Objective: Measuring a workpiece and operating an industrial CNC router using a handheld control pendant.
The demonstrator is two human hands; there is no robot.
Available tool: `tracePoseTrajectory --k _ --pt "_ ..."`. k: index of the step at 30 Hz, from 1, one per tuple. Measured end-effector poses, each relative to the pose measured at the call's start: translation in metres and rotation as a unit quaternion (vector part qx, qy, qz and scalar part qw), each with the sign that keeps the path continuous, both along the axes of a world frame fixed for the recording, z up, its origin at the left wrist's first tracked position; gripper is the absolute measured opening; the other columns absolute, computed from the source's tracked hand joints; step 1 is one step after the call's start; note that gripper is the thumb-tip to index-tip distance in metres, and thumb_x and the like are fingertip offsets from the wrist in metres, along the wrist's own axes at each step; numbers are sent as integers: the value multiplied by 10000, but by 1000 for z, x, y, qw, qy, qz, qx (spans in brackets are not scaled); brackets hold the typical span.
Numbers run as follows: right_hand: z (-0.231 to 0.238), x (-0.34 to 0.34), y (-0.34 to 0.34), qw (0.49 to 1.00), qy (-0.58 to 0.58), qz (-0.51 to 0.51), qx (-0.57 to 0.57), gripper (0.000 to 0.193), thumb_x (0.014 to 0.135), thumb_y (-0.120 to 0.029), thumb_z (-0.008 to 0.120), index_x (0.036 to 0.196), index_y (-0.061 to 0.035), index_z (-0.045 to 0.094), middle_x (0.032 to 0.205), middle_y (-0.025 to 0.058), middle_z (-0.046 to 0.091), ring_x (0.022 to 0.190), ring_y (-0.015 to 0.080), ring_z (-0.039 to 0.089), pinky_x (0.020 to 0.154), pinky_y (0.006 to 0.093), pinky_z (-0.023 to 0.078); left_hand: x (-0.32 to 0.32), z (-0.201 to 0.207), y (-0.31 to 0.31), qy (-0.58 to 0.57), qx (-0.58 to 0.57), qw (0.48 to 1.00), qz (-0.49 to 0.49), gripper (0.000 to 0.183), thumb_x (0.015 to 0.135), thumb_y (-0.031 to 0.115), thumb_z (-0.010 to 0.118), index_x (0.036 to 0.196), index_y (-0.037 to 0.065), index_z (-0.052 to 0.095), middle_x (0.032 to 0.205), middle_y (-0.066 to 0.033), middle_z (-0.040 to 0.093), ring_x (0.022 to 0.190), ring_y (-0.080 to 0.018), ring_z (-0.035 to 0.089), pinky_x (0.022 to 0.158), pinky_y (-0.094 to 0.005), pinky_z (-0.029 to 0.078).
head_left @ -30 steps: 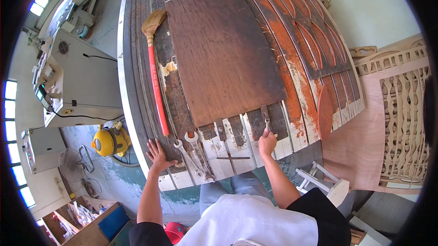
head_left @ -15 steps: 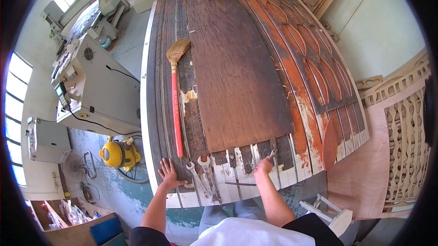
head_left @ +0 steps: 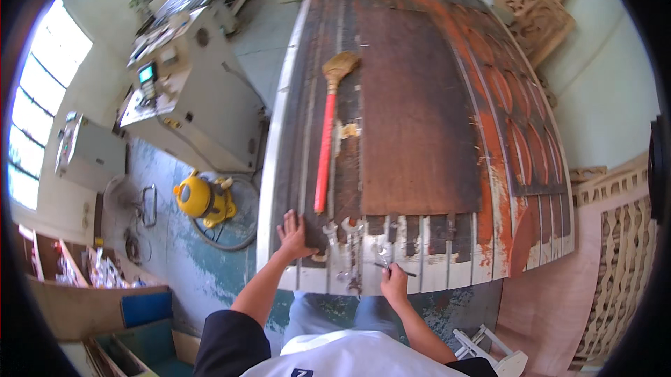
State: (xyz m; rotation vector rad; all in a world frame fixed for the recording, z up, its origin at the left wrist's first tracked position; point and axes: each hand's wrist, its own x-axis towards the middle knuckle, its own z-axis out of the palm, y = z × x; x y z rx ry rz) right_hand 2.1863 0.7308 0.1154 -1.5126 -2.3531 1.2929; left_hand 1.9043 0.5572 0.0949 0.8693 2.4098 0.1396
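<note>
My left hand (head_left: 294, 238) rests flat on the near left corner of the slotted machine bed (head_left: 286, 280), fingers spread. Two open-ended wrenches, a smaller wrench (head_left: 333, 241) and a larger wrench (head_left: 352, 244), lie beside it. My right hand (head_left: 394, 283) is closed around another wrench (head_left: 384, 254), whose pale open jaw points away from me. Next to that hand a thin dark rod (head_left: 408, 273) lies near the bed's edge. Just beyond, a brown wooden board (head_left: 419, 132) lies on the bed, with small clamps (head_left: 451, 225) at its near edge.
A broom (head_left: 326, 139) with a red handle lies left of the board. Carved leaf-shaped pieces (head_left: 521, 143) lie at the right. On the floor at left stand a yellow vacuum cleaner (head_left: 203, 199) and a grey control cabinet (head_left: 210, 97). A white stool (head_left: 489, 352) stands below right.
My right hand has moved left along the board's near side and closer to the bed's edge, carrying the wrench. The whole view has shifted; my left hand stays on the bed.
</note>
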Motion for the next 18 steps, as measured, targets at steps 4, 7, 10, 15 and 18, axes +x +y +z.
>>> tracePoseTrajectory --k 4,7,10,15,18 --pt "0 -59 -44 984 53 137 97 124 815 -74 582 885 26 605 905 248 601 884 427 575 780 490 456 -45 24 -32 6 249 968 25 399 745 273 728 1050 28 649 991 -204 650 1246 -371 464 1059 -569 293" --pt "-14 -102 -72 981 37 140 127 133 807 -48 572 909 23 617 907 245 596 872 431 563 778 498 448 -125 53 -89 -5 296 936 191 273 781 114 645 1023 -13 628 914 -225 642 1098 -410 535 971 -438 414" --pt "-22 -134 -103 984 14 124 130 133 805 -33 571 917 23 618 909 242 592 884 426 562 787 500 440 -236 69 -156 204 348 894 197 344 817 79 583 1144 -18 543 1088 -247 596 1034 -425 556 908 -443 452" --pt "-30 -156 -146 985 -28 60 162 134 799 6 545 923 27 591 941 227 562 906 415 535 791 500 423 -442 151 -204 220 366 859 281 390 809 151 628 1138 -36 534 1103 -258 588 1052 -411 551 925 -427 445" --pt "-24 -171 -169 975 -38 20 217 214 765 31 573 979 36 581 949 234 562 941 420 528 825 485 423 -525 175 -189 264 392 831 291 645 776 257 696 1284 -32 424 1243 -267 507 1158 -410 487 978 -427 411"
